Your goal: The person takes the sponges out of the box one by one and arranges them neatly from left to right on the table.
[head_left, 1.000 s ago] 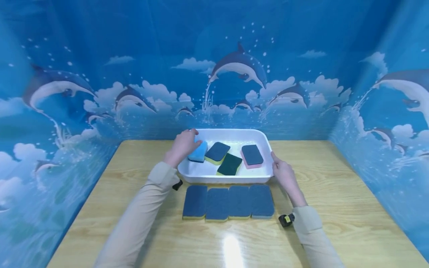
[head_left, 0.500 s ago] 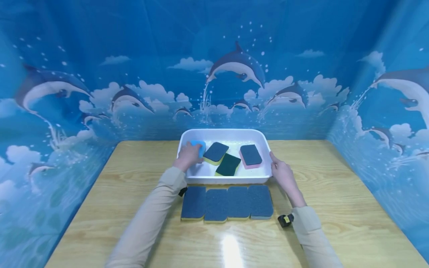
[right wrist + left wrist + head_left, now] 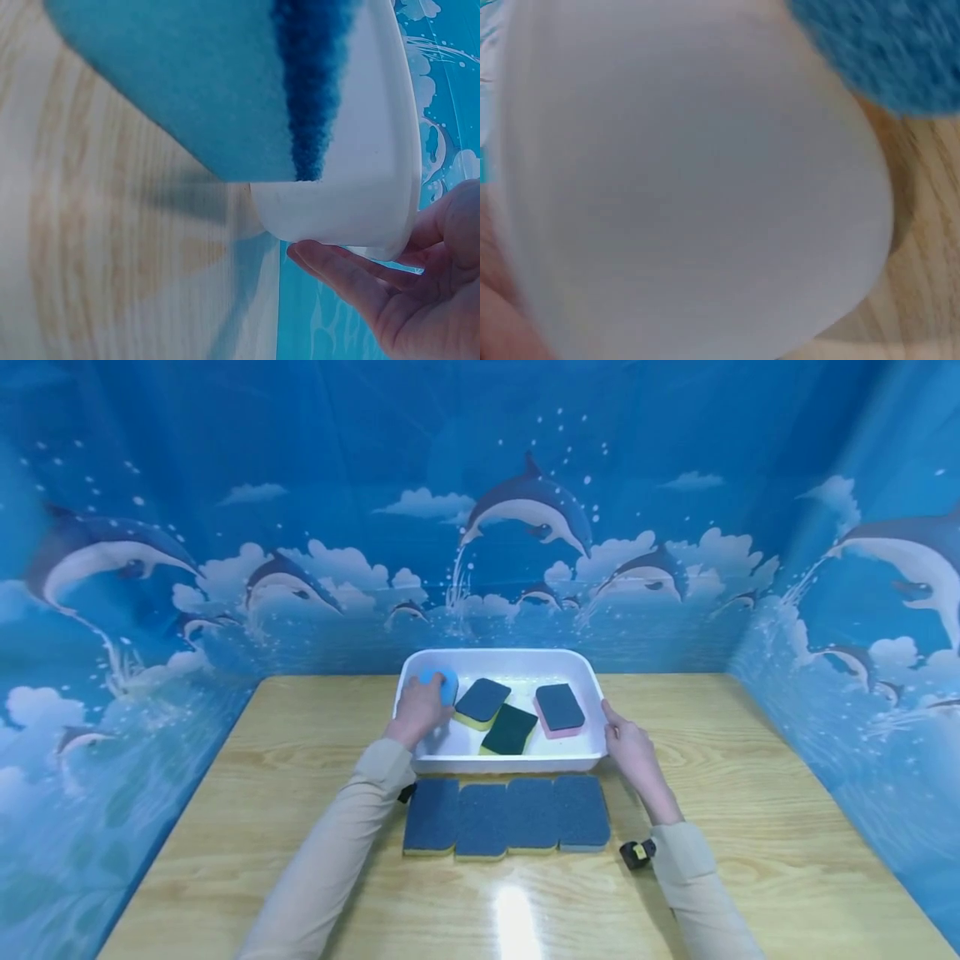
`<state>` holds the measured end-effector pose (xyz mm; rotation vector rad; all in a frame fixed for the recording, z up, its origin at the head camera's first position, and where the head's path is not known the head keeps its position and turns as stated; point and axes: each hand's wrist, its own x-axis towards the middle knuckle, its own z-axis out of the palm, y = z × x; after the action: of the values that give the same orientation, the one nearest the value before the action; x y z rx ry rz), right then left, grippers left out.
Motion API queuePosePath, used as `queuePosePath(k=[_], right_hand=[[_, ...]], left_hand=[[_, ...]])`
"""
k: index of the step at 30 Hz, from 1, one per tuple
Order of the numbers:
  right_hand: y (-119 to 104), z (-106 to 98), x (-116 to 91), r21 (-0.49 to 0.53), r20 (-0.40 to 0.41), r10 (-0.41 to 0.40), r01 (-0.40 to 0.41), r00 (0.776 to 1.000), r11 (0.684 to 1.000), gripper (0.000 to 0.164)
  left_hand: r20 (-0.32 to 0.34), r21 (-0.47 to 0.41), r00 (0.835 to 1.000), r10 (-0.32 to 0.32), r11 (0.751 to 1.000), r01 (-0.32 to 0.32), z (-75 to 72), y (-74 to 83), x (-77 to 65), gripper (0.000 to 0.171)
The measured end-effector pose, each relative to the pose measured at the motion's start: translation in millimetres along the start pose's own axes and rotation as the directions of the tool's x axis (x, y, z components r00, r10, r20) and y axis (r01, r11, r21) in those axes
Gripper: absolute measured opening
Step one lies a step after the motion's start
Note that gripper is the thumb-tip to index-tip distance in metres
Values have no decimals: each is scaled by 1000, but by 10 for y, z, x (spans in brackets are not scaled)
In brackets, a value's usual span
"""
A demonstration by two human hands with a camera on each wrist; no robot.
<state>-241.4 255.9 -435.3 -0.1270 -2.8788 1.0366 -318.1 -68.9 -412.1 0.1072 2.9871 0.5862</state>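
Observation:
My left hand (image 3: 422, 703) reaches over the left side of the white tray (image 3: 457, 765) and grips a light blue sponge (image 3: 450, 687) inside it, partly covering it. At the tray's right end, my right hand (image 3: 632, 750) holds the wall. The right wrist view shows that hand's fingers (image 3: 341, 271) under the tray's outer side, with the thumb by the rim. Also in the tray lie a yellow sponge with a dark scouring side (image 3: 483, 700), a green-topped sponge (image 3: 510, 730) and a pink one with a dark top (image 3: 560, 707). Only a sliver of my left hand shows in the left wrist view.
In front of the tray, a row of several sponges (image 3: 507, 817) lies side by side, dark sides up. The wooden table (image 3: 750, 827) carries everything. A blue dolphin-print curtain (image 3: 337, 460) stands behind and along both sides.
My left hand has moved right and down into the tray and closed around the light blue sponge, which has turned slightly. My right hand stays at the tray's right end.

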Motion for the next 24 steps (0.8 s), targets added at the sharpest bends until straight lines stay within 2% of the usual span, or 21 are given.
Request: queuePosePath(k=[5,9,16,22,24], right_hand=[[-7,-4,-4,-4,4,-9,9,1000,1000,50],[-5,-6,-1,3,13,0,0,1000,1000,51],[12,-13,6,9,20,11,-11,1000,1000,51],[9,-14,7,8,27,13,-13,1000,1000,51],[11,-15,10,8,30,16,-16,999,1000,51]], left_hand=[[-37,16,999,2,1000,-1,-84,14,-89,74],[-73,-42,997,24,999,-27,-201,17,-255,77],[-138,-134,989,58,988,-77,-430,1,-690,77],[-205,-205,968,148,960,-190,-467,-71,-1078,78],[-209,-244,966,151,949,-201,-469,-91,-1198,78]])
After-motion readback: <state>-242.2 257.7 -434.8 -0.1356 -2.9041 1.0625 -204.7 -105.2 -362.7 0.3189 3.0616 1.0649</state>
